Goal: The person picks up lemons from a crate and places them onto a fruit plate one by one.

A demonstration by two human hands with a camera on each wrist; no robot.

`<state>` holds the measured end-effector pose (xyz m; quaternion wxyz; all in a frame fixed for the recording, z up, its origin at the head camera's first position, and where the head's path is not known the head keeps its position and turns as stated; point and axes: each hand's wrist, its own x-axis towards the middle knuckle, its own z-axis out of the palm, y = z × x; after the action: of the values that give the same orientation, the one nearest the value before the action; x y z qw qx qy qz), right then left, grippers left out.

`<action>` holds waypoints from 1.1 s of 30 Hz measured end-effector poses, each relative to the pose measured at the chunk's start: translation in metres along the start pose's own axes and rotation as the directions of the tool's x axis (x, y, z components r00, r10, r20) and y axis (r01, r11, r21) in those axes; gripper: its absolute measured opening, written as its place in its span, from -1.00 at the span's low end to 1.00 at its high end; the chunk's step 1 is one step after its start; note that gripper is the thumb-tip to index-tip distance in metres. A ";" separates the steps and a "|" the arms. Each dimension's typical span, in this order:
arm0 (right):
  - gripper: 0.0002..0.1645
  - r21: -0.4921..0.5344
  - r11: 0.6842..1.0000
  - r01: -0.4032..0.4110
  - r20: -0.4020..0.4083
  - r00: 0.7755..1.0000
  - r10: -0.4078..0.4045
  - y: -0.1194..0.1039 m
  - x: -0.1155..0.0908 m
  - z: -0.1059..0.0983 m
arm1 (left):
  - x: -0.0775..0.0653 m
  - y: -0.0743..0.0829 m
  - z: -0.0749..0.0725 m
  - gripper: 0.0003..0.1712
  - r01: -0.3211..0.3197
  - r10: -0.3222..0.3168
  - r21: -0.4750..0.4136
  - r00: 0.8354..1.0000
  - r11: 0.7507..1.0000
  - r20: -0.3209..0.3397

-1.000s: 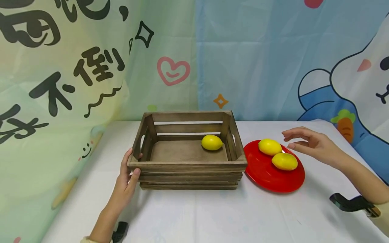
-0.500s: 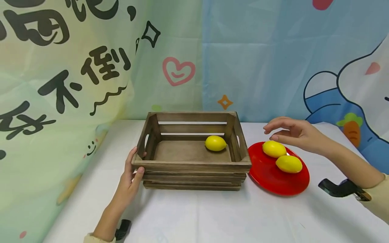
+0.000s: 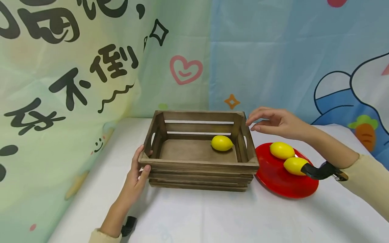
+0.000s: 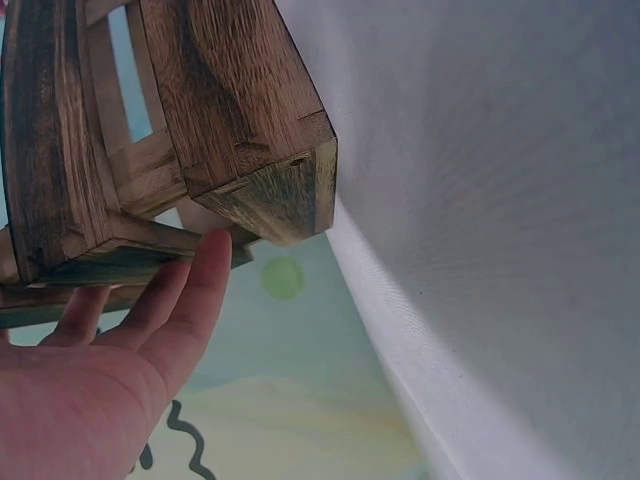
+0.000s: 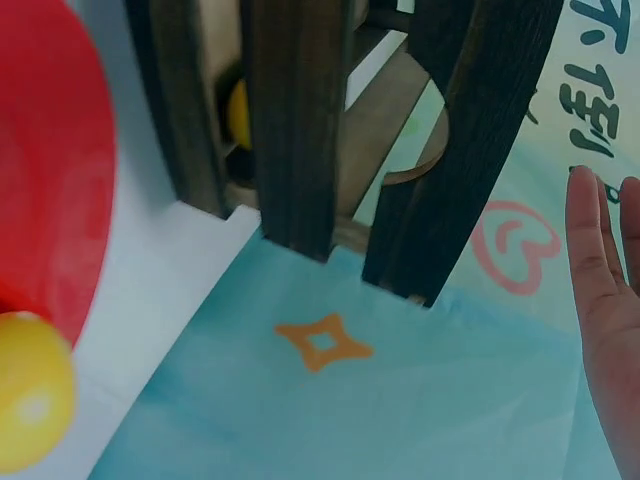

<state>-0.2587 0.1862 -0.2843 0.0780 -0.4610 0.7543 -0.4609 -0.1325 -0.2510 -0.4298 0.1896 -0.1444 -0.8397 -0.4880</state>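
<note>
A brown slatted wooden crate [image 3: 203,172] stands on the white table, one yellow lemon [image 3: 222,143] inside at its right. My left hand [image 3: 135,179] grips the crate's left end, thumb on the front corner; in the left wrist view its fingers [image 4: 195,310] reach along the end slats. Beside the crate's upper right rim hovers my right hand [image 3: 278,123], fingers loosely bent around nothing. Below it lies a red plate [image 3: 282,185] bearing a lemon [image 3: 282,150] and a second lemon [image 3: 293,166], the latter partly covered by the black wrist strap [image 3: 319,171].
The plate's left edge sits right by the crate's right end. Behind the table [image 3: 188,216] hangs a printed cloth backdrop [image 3: 258,67] with large characters, a heart and a cartoon animal. Another dark strap piece [image 3: 129,225] shows at the left wrist.
My right hand has moved left and slightly up from beside the plate to the crate's right rim. The view has turned a little right. The left hand keeps its hold.
</note>
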 end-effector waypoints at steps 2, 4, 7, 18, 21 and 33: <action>-0.66 0.037 0.999 0.021 0.017 1.000 -0.022 0.001 0.008 0.001 | 0.001 0.001 0.000 -0.23 0.000 0.000 -0.004 1.000 1.000 0.007; -0.67 0.076 0.996 0.040 0.034 0.999 -0.042 0.002 0.016 0.001 | 0.002 0.002 0.000 -0.23 0.000 0.000 -0.005 1.000 1.000 0.013; -0.68 0.142 0.988 0.060 0.075 0.995 -0.071 0.007 0.026 0.002 | 0.004 0.003 -0.001 -0.23 0.000 0.000 -0.005 1.000 1.000 0.016; -0.67 0.093 0.993 -0.077 0.299 0.953 0.046 0.033 0.060 0.007 | 0.005 0.001 -0.001 -0.22 -0.023 0.023 -0.008 1.000 1.000 0.016; -0.62 0.066 0.988 -0.140 0.385 0.917 0.105 0.037 0.070 0.015 | 0.004 0.002 -0.002 -0.22 -0.013 0.013 -0.003 1.000 1.000 0.015; -0.48 -0.159 0.957 -0.243 0.566 0.772 0.290 0.049 0.106 0.029 | 0.002 0.000 -0.001 -0.22 0.008 -0.007 -0.017 1.000 1.000 0.008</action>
<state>-0.3336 0.0945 -0.3056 0.3521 -0.4711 0.7685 -0.2519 -0.1339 -0.2517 -0.4292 0.1832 -0.1448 -0.8368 -0.4952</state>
